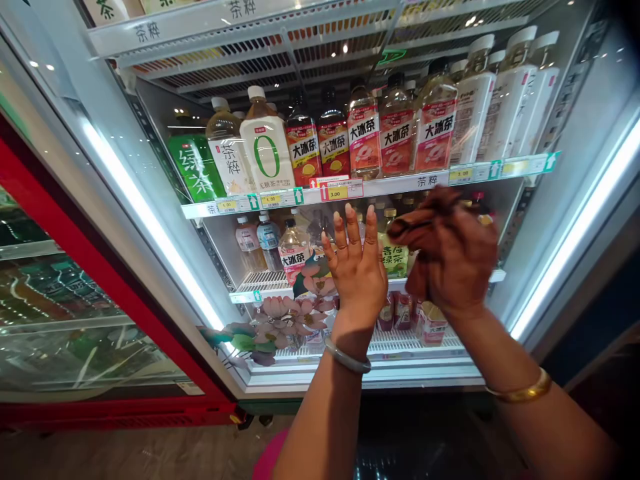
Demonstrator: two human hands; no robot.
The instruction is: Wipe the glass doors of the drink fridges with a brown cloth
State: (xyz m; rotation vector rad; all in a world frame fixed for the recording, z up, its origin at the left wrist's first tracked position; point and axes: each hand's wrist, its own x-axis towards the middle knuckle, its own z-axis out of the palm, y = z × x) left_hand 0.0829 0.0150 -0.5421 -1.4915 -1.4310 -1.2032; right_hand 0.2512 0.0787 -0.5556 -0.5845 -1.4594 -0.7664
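My left hand is raised with its fingers spread, palm towards the glass front of a drinks fridge; whether it touches the glass I cannot tell. A grey bangle circles that wrist. My right hand, slightly blurred, grips a bunched brown cloth at about the same height. Behind my hands, bottles stand on the lit shelves, among them a red-labelled bottle and a white-labelled bottle with a green zero. A lotus-flower decal shows on the glass beside my left wrist.
A white shelf edge with price tags crosses behind my fingertips. Bright light strips run down both sides. On the left stands another fridge with a red frame. Packs and cups fill part of the bottom shelf, above a wooden-looking floor.
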